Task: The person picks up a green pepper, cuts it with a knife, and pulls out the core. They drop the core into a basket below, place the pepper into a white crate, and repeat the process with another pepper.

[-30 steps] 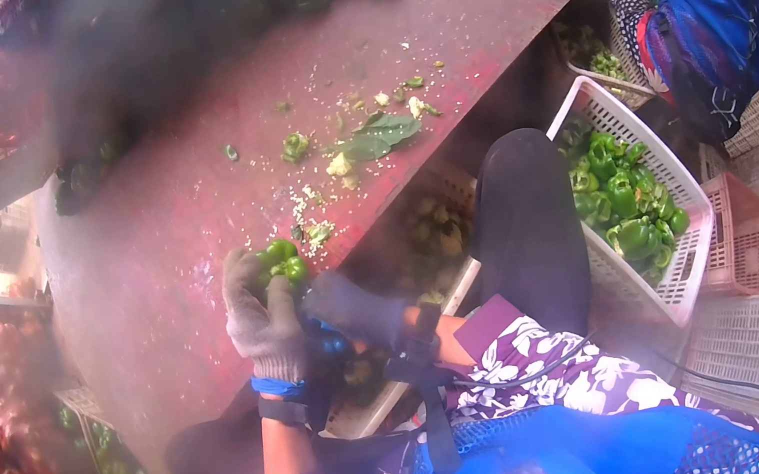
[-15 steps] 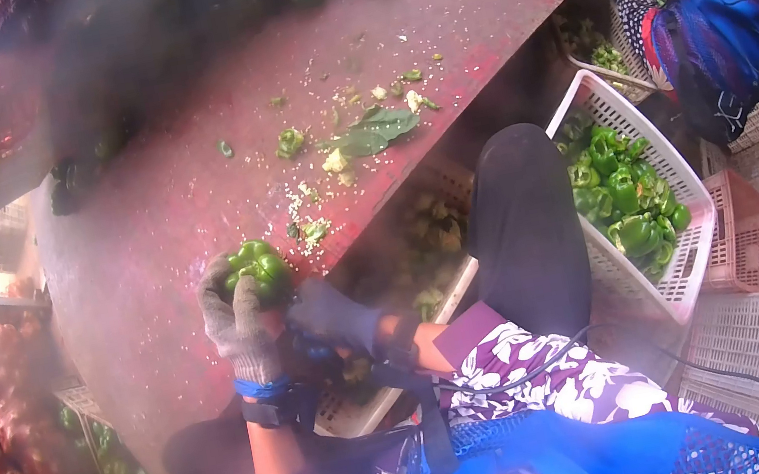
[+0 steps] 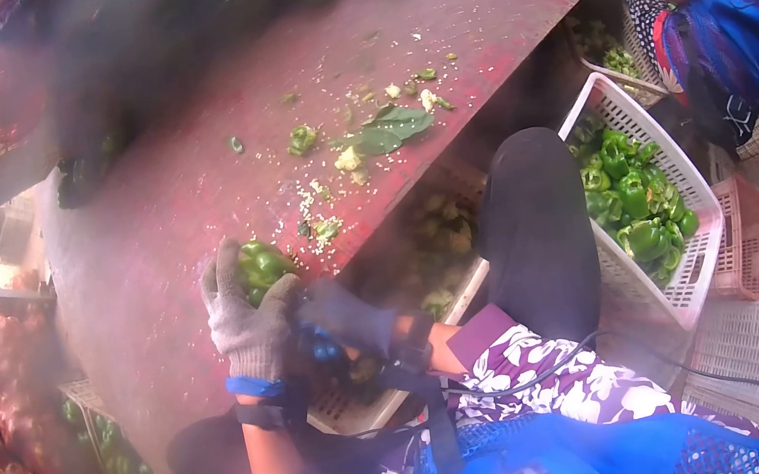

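White crate (image 3: 685, 183): on the right beside the knee, holds green peppers (image 3: 632, 198).
Lower crate (image 3: 349, 410): under the hands, contents blurred.
Table (image 3: 188, 189): red, strewn with leaf (image 3: 391, 130) and seed scraps.
Pepper (image 3: 260, 265): at the table's near edge; its axis is unclear.
Left hand (image 3: 246, 316): gloved, fingers wrapped round the pepper.
Right hand (image 3: 344, 312): gloved, closed; what it holds cannot be told.

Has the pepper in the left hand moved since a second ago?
Barely. The pepper sits slightly further left of the seed scraps than before, at the table's near edge, the left hand closed on it.
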Tool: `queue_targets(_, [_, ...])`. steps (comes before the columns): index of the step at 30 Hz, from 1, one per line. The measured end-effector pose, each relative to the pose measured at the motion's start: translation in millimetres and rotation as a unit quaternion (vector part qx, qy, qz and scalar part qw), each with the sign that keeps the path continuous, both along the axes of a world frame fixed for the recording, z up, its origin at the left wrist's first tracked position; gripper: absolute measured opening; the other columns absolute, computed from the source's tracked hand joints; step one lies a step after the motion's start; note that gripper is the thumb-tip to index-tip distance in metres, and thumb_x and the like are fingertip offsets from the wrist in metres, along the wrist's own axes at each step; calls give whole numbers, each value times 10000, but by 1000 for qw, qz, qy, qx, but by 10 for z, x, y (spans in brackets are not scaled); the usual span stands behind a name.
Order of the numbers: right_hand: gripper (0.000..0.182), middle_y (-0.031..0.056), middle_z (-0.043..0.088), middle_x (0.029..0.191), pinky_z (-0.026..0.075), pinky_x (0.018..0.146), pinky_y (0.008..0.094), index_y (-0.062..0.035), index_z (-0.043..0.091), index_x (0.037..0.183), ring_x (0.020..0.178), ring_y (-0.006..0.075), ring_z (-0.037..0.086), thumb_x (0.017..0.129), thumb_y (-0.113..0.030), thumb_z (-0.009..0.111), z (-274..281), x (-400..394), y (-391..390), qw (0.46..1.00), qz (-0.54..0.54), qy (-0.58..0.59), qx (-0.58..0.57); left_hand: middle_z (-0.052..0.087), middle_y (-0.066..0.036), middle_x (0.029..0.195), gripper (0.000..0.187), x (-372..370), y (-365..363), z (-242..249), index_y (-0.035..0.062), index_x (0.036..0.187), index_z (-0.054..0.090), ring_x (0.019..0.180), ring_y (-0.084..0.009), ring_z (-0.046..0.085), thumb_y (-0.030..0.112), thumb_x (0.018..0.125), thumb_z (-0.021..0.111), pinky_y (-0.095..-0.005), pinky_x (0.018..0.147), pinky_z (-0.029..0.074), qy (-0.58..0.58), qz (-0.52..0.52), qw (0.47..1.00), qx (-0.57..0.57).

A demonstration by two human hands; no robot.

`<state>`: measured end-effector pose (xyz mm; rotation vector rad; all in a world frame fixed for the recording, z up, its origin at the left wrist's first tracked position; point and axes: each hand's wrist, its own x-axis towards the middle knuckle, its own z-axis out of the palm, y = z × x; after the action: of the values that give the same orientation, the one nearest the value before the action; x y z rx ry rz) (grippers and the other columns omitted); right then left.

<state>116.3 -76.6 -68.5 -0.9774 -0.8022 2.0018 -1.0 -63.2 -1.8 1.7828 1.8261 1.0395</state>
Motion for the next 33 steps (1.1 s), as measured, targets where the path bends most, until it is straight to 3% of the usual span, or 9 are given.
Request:
queue_targets(3, [213,102,673,734,469,455,272,7,679,945,534,143,611,928,-188,594,-99,39,64,994,70,34,-81,554,-136,1276,692,-15,-36,30,102,1354,563,1115,-259,605,117,712,819,-365,959,506,34,6,999,12])
queue_targets(5, [224,104,663,656,442,387,265,-6,684,954,448,135,583,932,-210,594,-12,128,72,989,79,60,-110,556,-136,1277,641,-131,-5,-228,82,1358,558,1109,-244,607,88,751,764,-358,955,509,-56,2,997,44])
queue_targets(8, [231,109,665,674,436,387,259,-7,661,980,461,133,585,941,-222,590,183,182,45,991,65,53,-108,557,-140,1285,586,-281,-17,-398,47,1366,542,1118,-240,604,42,795,674,-362,960,508,-139,32,989,38])
queue_targets(12, [307,83,673,785,453,464,207,-2,660,991,552,102,591,969,-303,599,-52,293,177,971,79,189,-126,560,-143,1295,574,-520,-113,-349,23,1388,514,1143,-254,595,-4,819,582,-366,980,496,-263,83,961,-22])
queue_targets(14, [334,89,679,813,455,475,205,0,651,1027,574,100,598,975,-326,600,67,270,134,993,55,77,-76,562,-151,1306,629,-542,-117,-303,27,1412,496,1151,-262,595,13,802,648,-365,1003,479,-155,89,983,-30])
queue_targets(17, [249,135,683,746,465,402,257,-14,645,958,496,156,615,923,-261,643,89,166,149,988,11,81,-130,577,-175,1296,644,-498,-147,-153,16,1381,525,1155,-286,605,92,774,727,-372,1004,474,-63,134,986,-80])
queue_targets(22, [255,152,693,786,488,414,261,-14,628,1023,512,160,632,912,-238,678,270,227,124,996,5,89,-19,681,-201,1152,598,-669,-91,49,45,1270,623,1064,-334,671,290,742,760,-415,890,526,173,119,965,-155])
queue_targets(27, [301,133,699,853,481,410,262,-10,631,1083,503,145,619,918,-255,686,232,187,107,998,5,49,-49,699,-208,1050,552,-638,-12,82,53,1216,644,997,-385,673,328,750,752,-447,872,527,249,117,942,-191])
queue_targets(33, [591,65,683,866,471,446,245,7,537,1366,544,95,580,915,-329,717,317,152,16,998,22,-46,31,708,-196,1029,539,-681,-115,-100,64,1204,652,949,-369,686,288,725,754,-445,844,532,259,124,953,-98])
